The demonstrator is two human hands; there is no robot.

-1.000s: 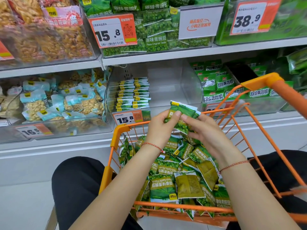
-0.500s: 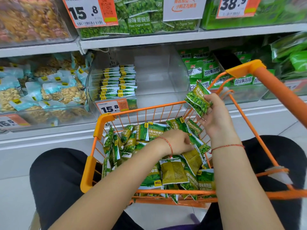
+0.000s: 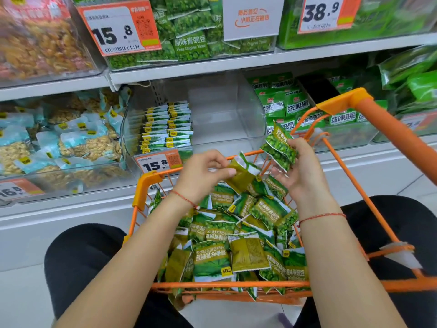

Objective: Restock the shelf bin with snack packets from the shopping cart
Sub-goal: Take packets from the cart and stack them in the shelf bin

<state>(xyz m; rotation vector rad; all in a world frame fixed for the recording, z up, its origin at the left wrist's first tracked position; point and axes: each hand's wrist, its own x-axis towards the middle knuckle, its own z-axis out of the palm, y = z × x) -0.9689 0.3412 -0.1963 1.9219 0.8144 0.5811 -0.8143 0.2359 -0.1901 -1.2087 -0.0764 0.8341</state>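
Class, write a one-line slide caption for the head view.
Right hand holds gathered pea packets; left hand lifts another packet from the orange cart.

Shop: price tags [image 3: 120, 28], stocked shelves [image 3: 189, 65]

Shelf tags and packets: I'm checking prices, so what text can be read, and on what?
"15.8": upper shelf tag.
"38.9": top right tag.
"15.8": bin tag.
"Peas Original Taste": upper packet.
"Peas Garlic Flavor": cart packet.
Barcodes, white sign, left tag: unreadable.

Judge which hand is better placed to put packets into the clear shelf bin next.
Right, probably: the right hand grips a small stack of packets raised near the bin; the left hand pinches one packet.
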